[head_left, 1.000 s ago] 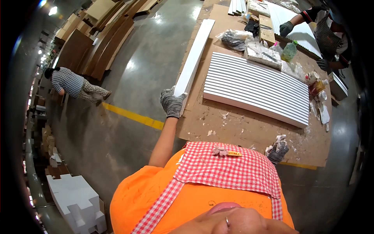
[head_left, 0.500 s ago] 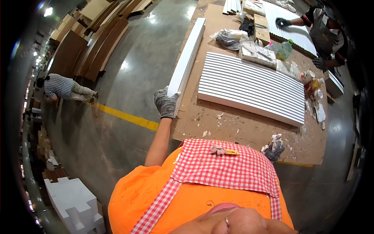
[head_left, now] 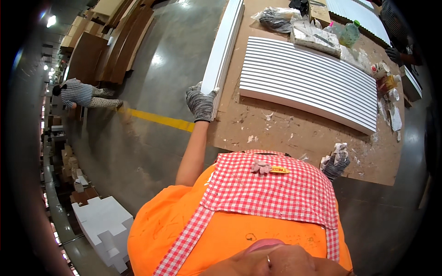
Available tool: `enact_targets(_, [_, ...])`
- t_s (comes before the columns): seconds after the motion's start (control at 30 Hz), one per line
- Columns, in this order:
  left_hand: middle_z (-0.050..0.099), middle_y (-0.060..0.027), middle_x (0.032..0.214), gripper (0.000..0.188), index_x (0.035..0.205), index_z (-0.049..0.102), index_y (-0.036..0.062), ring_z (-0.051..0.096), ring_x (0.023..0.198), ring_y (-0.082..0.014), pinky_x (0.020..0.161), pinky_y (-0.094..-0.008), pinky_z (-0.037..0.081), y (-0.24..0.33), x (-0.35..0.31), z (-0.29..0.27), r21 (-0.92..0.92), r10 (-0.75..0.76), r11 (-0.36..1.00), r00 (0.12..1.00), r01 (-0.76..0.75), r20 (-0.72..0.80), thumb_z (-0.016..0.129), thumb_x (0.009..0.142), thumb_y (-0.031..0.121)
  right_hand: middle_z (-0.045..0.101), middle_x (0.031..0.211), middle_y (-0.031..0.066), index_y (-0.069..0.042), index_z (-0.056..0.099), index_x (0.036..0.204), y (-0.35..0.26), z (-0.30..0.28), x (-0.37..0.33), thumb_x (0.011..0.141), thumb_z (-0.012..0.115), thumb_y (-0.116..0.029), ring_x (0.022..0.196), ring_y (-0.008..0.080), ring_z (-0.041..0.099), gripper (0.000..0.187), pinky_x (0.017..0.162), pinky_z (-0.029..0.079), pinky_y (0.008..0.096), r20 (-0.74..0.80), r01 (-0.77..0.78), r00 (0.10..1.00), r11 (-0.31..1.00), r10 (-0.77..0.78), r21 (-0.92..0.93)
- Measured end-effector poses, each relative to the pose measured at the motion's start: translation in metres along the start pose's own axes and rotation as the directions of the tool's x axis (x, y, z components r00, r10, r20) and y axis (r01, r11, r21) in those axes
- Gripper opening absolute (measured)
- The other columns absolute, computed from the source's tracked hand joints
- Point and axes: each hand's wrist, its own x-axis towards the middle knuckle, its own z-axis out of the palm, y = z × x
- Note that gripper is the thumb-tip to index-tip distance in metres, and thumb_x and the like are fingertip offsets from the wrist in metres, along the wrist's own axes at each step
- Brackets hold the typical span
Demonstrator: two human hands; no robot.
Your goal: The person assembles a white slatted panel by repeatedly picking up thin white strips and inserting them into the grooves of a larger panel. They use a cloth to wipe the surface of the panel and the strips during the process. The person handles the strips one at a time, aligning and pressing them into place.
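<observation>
Long white strips (head_left: 224,46) lie stacked along the left edge of the brown worktable (head_left: 276,133). My left hand (head_left: 200,102), in a grey knit glove, grips the near end of that stack, with fingers wrapped over its side. At the table's front edge, my gloved right hand (head_left: 336,169) is closed around a crumpled white rag (head_left: 340,150). Between and beyond the hands sits a broad block of white slats (head_left: 308,83), set side by side with dark lines between them.
Behind the slats are a stained white block (head_left: 315,37), a plastic bag (head_left: 276,19) and a green-capped bottle (head_left: 350,34). Jars (head_left: 387,83) line the right side. A co-worker's gloved hand (head_left: 394,55) is at the far right. Another person (head_left: 85,94) bends over at left.
The whole view has shifted, so the table sits higher and further right. Both hands keep their hold on the strips and the rag. The co-worker's other hand is no longer in view.
</observation>
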Motion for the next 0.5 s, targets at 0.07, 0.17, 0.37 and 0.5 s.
enact_targets(0.07, [0.063, -0.014, 0.097, 0.052, 0.101, 0.068, 0.0061, 0.059, 0.09, -0.0255, 0.084, -0.0351, 0.046, -0.006, 0.009, 0.002, -0.122, -0.041, 0.991, 0.991, 0.056, 0.125, 0.08, 0.065, 0.041, 0.052, 0.117, 0.0161, -0.007, 0.058, 0.117, 0.004, 0.0, -0.001, 0.089, 0.061, -0.033, 0.11, 0.0336, 0.05, 0.038, 0.093, 0.04, 0.0444, -0.011, 0.044, 0.999, 0.998, -0.045, -0.039])
enact_targets(0.17, [0.07, -0.013, 0.091, 0.044, 0.096, 0.069, 0.0014, 0.064, 0.08, -0.0198, 0.076, -0.0297, 0.048, -0.084, 0.032, 0.028, -0.464, -0.075, 0.877, 0.99, 0.124, 0.121, 0.069, 0.08, 0.042, 0.054, 0.117, 0.0154, -0.008, 0.059, 0.117, -0.006, -0.001, 0.0, 0.089, 0.06, -0.031, 0.11, 0.0337, 0.049, 0.036, 0.094, 0.04, 0.0445, -0.074, 0.259, 0.962, 0.963, -0.264, -0.072])
enact_targets(0.37, [0.06, 0.0005, 0.075, 0.047, 0.112, 0.059, -0.0025, 0.052, 0.068, -0.0111, 0.071, -0.0219, 0.046, -0.07, 0.046, -0.032, -0.552, -0.359, 0.518, 0.752, 0.653, 0.553, 0.065, 0.086, 0.037, 0.057, 0.124, 0.0115, -0.008, 0.061, 0.118, -0.015, -0.011, 0.002, 0.091, 0.058, -0.024, 0.113, 0.0315, 0.049, 0.032, 0.098, 0.037, 0.0432, -0.033, 0.444, 0.879, 0.842, -0.476, -0.305])
enact_targets(0.5, [0.061, -0.0167, 0.116, 0.091, 0.132, 0.04, -0.0054, 0.061, 0.101, -0.0258, 0.088, -0.034, 0.048, -0.096, 0.002, 0.0, -0.126, -0.114, 0.979, 0.942, 0.161, 0.316, 0.079, 0.068, 0.046, 0.057, 0.124, 0.0104, -0.007, 0.061, 0.118, -0.015, -0.01, 0.005, 0.09, 0.058, -0.022, 0.113, 0.0307, 0.049, 0.032, 0.099, 0.036, 0.043, -0.079, 0.485, 0.857, 0.85, -0.509, -0.206])
